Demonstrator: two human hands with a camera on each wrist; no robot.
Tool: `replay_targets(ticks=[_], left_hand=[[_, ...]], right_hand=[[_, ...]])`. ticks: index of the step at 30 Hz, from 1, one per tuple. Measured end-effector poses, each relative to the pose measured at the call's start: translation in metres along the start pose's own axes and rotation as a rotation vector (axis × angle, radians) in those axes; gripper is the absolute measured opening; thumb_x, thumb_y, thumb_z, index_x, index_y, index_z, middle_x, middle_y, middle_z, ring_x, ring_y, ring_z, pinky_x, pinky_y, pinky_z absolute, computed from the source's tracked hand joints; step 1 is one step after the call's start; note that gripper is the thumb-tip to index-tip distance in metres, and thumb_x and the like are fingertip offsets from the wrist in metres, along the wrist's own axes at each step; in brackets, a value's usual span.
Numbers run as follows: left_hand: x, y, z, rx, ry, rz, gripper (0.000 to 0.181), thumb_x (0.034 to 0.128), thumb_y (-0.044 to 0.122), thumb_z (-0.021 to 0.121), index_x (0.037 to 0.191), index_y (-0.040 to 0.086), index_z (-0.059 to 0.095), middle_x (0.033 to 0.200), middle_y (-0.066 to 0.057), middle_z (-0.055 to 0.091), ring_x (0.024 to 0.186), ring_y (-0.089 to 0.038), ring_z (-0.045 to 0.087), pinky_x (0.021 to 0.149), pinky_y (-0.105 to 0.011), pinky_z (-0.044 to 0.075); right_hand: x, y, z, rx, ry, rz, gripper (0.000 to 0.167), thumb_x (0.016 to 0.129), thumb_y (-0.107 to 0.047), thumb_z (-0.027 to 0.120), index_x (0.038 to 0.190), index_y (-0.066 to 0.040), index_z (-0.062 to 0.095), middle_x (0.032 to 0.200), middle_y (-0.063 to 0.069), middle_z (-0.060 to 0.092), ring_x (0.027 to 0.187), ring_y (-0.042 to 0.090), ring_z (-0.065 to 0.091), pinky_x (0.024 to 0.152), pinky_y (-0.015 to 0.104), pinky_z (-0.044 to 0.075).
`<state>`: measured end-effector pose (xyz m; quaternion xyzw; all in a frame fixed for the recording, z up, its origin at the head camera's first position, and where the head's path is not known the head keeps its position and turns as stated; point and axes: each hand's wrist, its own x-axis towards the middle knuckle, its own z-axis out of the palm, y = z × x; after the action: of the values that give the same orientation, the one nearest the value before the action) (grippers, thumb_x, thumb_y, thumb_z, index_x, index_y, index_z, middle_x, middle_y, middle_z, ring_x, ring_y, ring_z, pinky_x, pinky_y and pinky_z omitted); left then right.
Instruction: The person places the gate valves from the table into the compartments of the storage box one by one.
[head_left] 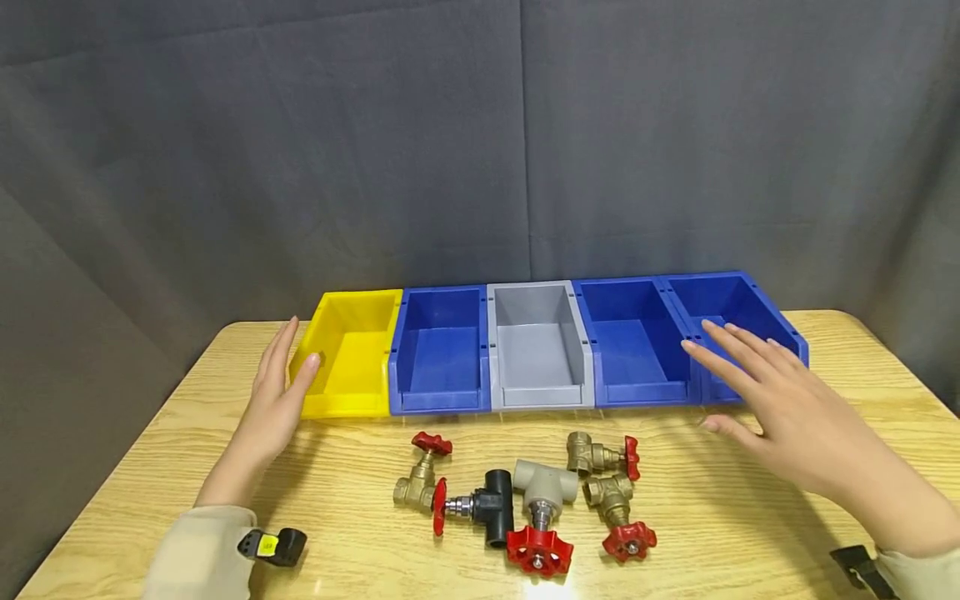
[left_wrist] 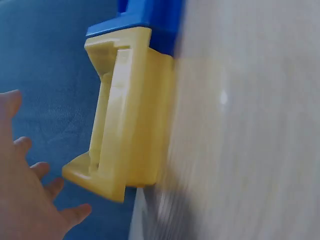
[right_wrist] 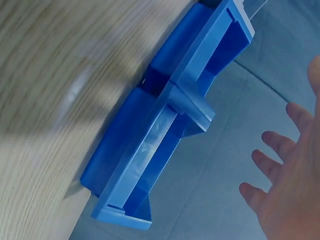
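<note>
My left hand (head_left: 272, 410) hovers beside the yellow bin (head_left: 345, 406), fingers extended and holding nothing. Over at the right, my right hand (head_left: 787, 408) is spread above the table in front of the rightmost blue bin (head_left: 757, 292), also holding nothing. Between the hands lie several valves with red handwheels: a brass valve (head_left: 416, 487) at left, a black tee-shaped valve (head_left: 495, 507), a grey-beige valve (head_left: 543, 487), and at right an upper brass valve (head_left: 592, 454) and a lower brass valve (head_left: 613, 500).
The bins stand side by side along the back of the wooden table (head_left: 352, 533). A blue bin (head_left: 441, 402), a grey bin (head_left: 542, 397) and another blue bin (head_left: 641, 392) fill the middle of the row. Behind them hangs a dark grey curtain (head_left: 390, 150).
</note>
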<state>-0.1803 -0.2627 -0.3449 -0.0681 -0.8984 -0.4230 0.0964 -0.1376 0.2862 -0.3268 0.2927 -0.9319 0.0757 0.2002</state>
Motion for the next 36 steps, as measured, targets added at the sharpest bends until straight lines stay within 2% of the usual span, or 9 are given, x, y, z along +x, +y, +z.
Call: replay_targets(ticks=[2, 5, 8, 10, 13, 19, 26, 30, 36], left_hand=[[0.004, 0.001, 0.001, -0.101, -0.009, -0.047, 0.068, 0.1067, 0.043, 0.036, 0.160, 0.025, -0.002, 0.164, -0.011, -0.007, 0.149, -0.037, -0.006, 0.112, -0.070, 0.004], [0.007, 0.001, 0.003, -0.237, -0.008, -0.151, 0.068, 0.1063, 0.048, 0.030, 0.159, 0.029, -0.007, 0.164, -0.004, -0.013, 0.150, -0.030, -0.011, 0.116, -0.062, 0.000], [0.009, 0.001, 0.005, -0.340, 0.014, -0.234, 0.067, 0.1057, 0.051, 0.027, 0.159, 0.030, -0.009, 0.164, 0.001, -0.013, 0.150, -0.022, -0.009, 0.120, -0.051, -0.001], [0.010, 0.000, 0.007, -0.390, 0.024, -0.263, 0.068, 0.1058, 0.050, 0.027, 0.159, 0.028, -0.010, 0.165, 0.003, -0.012, 0.150, -0.019, -0.008, 0.121, -0.044, -0.001], [0.011, -0.001, 0.009, -0.436, 0.039, -0.286, 0.070, 0.1056, 0.049, 0.028, 0.159, 0.023, -0.009, 0.165, 0.001, -0.008, 0.150, -0.017, -0.005, 0.121, -0.037, 0.000], [0.011, -0.004, 0.008, -0.469, 0.022, -0.342, 0.068, 0.1054, 0.051, 0.026, 0.161, 0.019, 0.003, 0.166, -0.001, 0.000, 0.150, -0.018, -0.001, 0.121, -0.038, 0.001], [0.012, -0.013, 0.005, -0.685, -0.012, -0.325, 0.067, 0.1073, 0.045, 0.030, 0.160, 0.013, 0.003, 0.166, -0.002, 0.001, 0.150, -0.017, 0.004, 0.121, -0.033, 0.009], [0.012, -0.019, 0.005, -0.684, -0.020, -0.320, 0.063, 0.1086, 0.040, 0.029, 0.160, 0.010, 0.009, 0.166, -0.003, 0.006, 0.150, -0.017, 0.009, 0.121, -0.033, 0.013], [0.009, -0.027, 0.004, -0.567, -0.033, -0.369, 0.064, 0.1080, 0.040, 0.031, 0.159, 0.007, 0.011, 0.164, -0.009, 0.010, 0.149, -0.025, 0.013, 0.121, -0.039, 0.013]], right_hand=[[0.001, -0.004, 0.001, -0.001, 0.003, -0.006, 0.078, 0.088, -0.044, 0.071, 0.155, -0.025, 0.035, 0.163, 0.002, 0.022, 0.148, 0.029, 0.021, 0.122, 0.041, 0.006], [0.003, -0.011, 0.001, -0.011, -0.002, -0.017, 0.077, 0.089, -0.048, 0.068, 0.155, -0.026, 0.035, 0.163, 0.002, 0.022, 0.148, 0.027, 0.020, 0.122, 0.041, 0.005], [0.007, -0.019, 0.000, -0.015, -0.012, -0.033, 0.076, 0.091, -0.051, 0.066, 0.156, -0.028, 0.033, 0.163, 0.001, 0.022, 0.149, 0.026, 0.020, 0.122, 0.040, 0.005], [0.009, -0.023, -0.001, -0.014, -0.017, -0.045, 0.076, 0.091, -0.051, 0.065, 0.156, -0.028, 0.032, 0.163, 0.001, 0.022, 0.148, 0.027, 0.021, 0.122, 0.040, 0.005], [0.011, -0.030, -0.003, -0.020, -0.017, -0.064, 0.075, 0.092, -0.052, 0.063, 0.156, -0.029, 0.032, 0.162, 0.000, 0.023, 0.147, 0.028, 0.024, 0.122, 0.040, 0.005], [0.012, -0.043, 0.000, -0.037, -0.011, -0.120, 0.072, 0.094, -0.055, 0.058, 0.156, -0.028, 0.033, 0.161, 0.001, 0.027, 0.146, 0.028, 0.027, 0.121, 0.036, 0.005], [0.010, -0.053, 0.005, -0.034, -0.010, -0.160, 0.073, 0.093, -0.055, 0.060, 0.155, -0.027, 0.036, 0.159, 0.003, 0.031, 0.144, 0.028, 0.030, 0.121, 0.034, 0.005], [0.006, -0.059, 0.008, -0.027, -0.031, -0.205, 0.074, 0.090, -0.053, 0.064, 0.154, -0.026, 0.038, 0.159, 0.003, 0.032, 0.141, 0.030, 0.034, 0.120, 0.029, 0.000], [0.000, -0.071, 0.012, 0.011, -0.035, -0.272, 0.073, 0.088, -0.052, 0.067, 0.151, -0.025, 0.042, 0.155, 0.004, 0.038, 0.136, 0.030, 0.041, 0.120, 0.026, 0.000]])
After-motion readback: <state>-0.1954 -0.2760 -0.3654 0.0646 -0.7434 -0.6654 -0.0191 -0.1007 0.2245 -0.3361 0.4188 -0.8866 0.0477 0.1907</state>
